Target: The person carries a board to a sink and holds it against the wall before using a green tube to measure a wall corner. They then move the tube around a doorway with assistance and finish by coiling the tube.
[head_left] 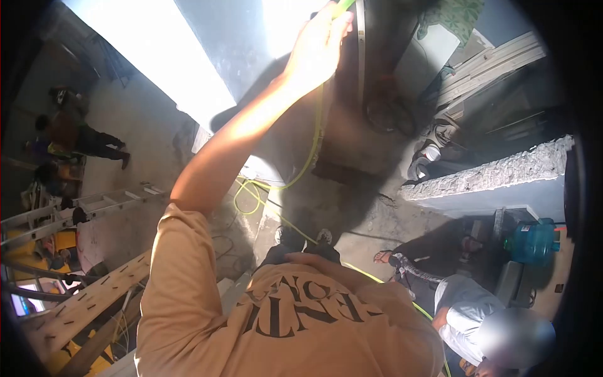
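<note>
My left hand (319, 47) is raised on an outstretched arm at the top of the view. Its fingers are closed around a yellow-green hose (343, 7), and bright sunlight washes out part of the hand. From up there the hose hangs down, curls into a loose loop on the floor, passes by my feet and runs off to the lower right. Beside the hand a pale narrow strip (360, 50) stands against a dark surface. My right hand does not show; my tan shirt (282, 327) fills the bottom of the view.
Lower right, a person in a grey shirt (468, 301) is close to me. Behind them are a blue water jug (532, 241) and a rough-edged low wall (496, 173). A ladder (100, 204) and wooden plank (94, 301) lie left; people are farther off. Stacked boards (490, 69) are upper right.
</note>
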The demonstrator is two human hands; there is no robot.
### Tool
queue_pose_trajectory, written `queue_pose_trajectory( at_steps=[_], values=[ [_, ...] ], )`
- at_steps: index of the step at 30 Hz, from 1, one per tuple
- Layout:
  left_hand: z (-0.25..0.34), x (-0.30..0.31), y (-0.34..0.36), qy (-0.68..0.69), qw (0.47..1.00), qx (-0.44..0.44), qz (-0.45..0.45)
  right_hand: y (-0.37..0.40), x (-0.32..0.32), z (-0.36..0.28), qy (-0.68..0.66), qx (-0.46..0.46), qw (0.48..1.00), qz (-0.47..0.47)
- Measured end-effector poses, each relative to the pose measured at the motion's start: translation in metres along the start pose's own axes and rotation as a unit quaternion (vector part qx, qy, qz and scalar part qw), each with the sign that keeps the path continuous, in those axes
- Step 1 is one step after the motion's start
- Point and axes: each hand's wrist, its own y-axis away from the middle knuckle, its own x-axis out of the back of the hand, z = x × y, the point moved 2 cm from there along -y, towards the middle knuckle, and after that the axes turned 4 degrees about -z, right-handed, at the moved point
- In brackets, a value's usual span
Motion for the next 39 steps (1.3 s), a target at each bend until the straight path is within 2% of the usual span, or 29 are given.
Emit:
queue_pose_trajectory(
  at_steps=[2, 3, 5, 6, 7, 8, 9, 10, 11, 12, 13, 14, 16, 17, 18, 19, 20, 22, 24, 26, 28, 30, 33, 34, 35, 36, 37, 38, 39],
  values=[
    [0.007, 0.004, -0.008, 0.247, 0.962, 0.117, 0.014, 0.004, -0.006, 0.016, -0.014, 0.021, 1.0, 0.015],
    [0.005, 0.007, -0.007, 0.247, 0.962, 0.118, 0.012, 0.012, -0.005, 0.014, -0.023, 0.029, 0.999, 0.019],
    [0.006, 0.014, -0.009, -0.074, 0.995, -0.056, 0.038, 0.049, 0.003, 0.002, -0.119, 0.011, 0.992, 0.052],
    [0.002, 0.013, -0.008, -0.074, 0.995, -0.054, 0.036, 0.07, 0.008, -0.005, -0.212, -0.008, 0.974, 0.082],
    [0.0, 0.012, -0.005, -0.108, 0.982, -0.12, 0.099, 0.078, 0.01, -0.008, -0.215, -0.007, 0.973, 0.082],
    [-0.001, 0.01, -0.002, -0.14, 0.959, -0.187, 0.161, 0.083, 0.012, -0.01, -0.169, -0.026, 0.982, 0.083],
    [-0.004, 0.006, 0.0, -0.135, 0.959, -0.19, 0.16, 0.086, 0.013, -0.012, -0.123, -0.045, 0.988, 0.087],
    [-0.014, 0.0, -0.002, 0.059, 0.991, -0.069, 0.096, 0.087, 0.008, -0.013, -0.151, -0.018, 0.983, 0.099],
    [-0.023, -0.012, -0.001, 0.251, 0.966, 0.055, 0.023, 0.089, 0.007, -0.022, -0.127, -0.046, 0.987, 0.092],
    [-0.029, -0.016, 0.002, 0.258, 0.965, 0.047, 0.021, 0.09, 0.007, -0.033, -0.103, -0.076, 0.988, 0.086],
    [-0.034, -0.015, 0.005, 0.066, 0.993, -0.06, 0.073, 0.084, 0.006, -0.033, -0.102, -0.076, 0.987, 0.096],
    [-0.031, -0.011, 0.004, -0.13, 0.971, -0.16, 0.125, 0.073, -0.001, -0.03, -0.077, -0.085, 0.991, 0.068],
    [-0.016, 0.001, 0.004, -0.201, 0.95, -0.176, 0.163, 0.068, -0.012, -0.048, -0.051, -0.094, 0.993, 0.043],
    [-0.003, 0.016, -0.003, 0.03, 0.997, -0.018, 0.074, 0.091, -0.014, -0.099, -0.086, -0.088, 0.987, 0.104],
    [0.002, 0.019, -0.008, 0.259, 0.955, 0.14, -0.022, 0.104, -0.013, -0.126, -0.12, -0.082, 0.976, 0.164],
    [-0.022, -0.002, -0.005, 0.146, 0.987, 0.056, 0.043, 0.095, -0.02, -0.112, -0.118, -0.083, 0.975, 0.167],
    [-0.01, 0.005, -0.007, 0.147, 0.987, 0.054, 0.047, 0.084, -0.025, -0.094, -0.131, -0.056, 0.969, 0.2],
    [0.005, 0.012, -0.006, 0.268, 0.934, 0.234, -0.045, 0.074, -0.024, -0.069, -0.137, -0.026, 0.962, 0.235],
    [-0.021, -0.012, 0.0, 0.24, 0.947, 0.209, -0.034, 0.069, -0.007, -0.057, -0.201, 0.022, 0.939, 0.277],
    [-0.026, -0.026, 0.008, 0.211, 0.959, 0.185, -0.025, 0.054, -0.003, -0.064, -0.219, 0.017, 0.941, 0.257],
    [-0.008, -0.013, 0.01, -0.003, 0.984, 0.166, 0.063, 0.033, -0.001, -0.068, -0.216, 0.108, 0.965, 0.103],
    [-0.016, -0.018, 0.013, -0.036, 0.987, 0.117, 0.105, 0.004, 0.014, -0.036, -0.17, 0.071, 0.981, -0.064],
    [-0.027, -0.039, 0.02, -0.025, 0.989, 0.055, 0.134, 0.002, 0.077, -0.01, -0.122, 0.086, 0.982, 0.116],
    [-0.029, -0.046, 0.022, -0.022, 0.989, 0.035, 0.142, -0.003, 0.109, 0.001, -0.077, 0.074, 0.955, 0.278],
    [-0.032, -0.055, 0.025, -0.024, 0.988, 0.017, 0.151, -0.009, 0.146, 0.008, -0.027, 0.062, 0.899, 0.433],
    [-0.033, -0.064, 0.027, -0.025, 0.987, 0.0, 0.159, -0.009, 0.183, 0.004, -0.071, 0.156, 0.802, 0.573],
    [-0.036, -0.068, 0.029, -0.026, 0.985, -0.019, 0.17, -0.018, 0.227, 0.005, 0.138, 0.172, 0.684, 0.696],
    [-0.037, -0.072, 0.03, -0.029, 0.983, -0.036, 0.177, -0.004, 0.263, -0.021, 0.213, 0.19, 0.608, 0.741],
    [-0.037, -0.074, 0.032, -0.031, 0.981, -0.051, 0.183, -0.002, 0.287, -0.033, 0.13, 0.243, 0.609, 0.744]
  ],
)
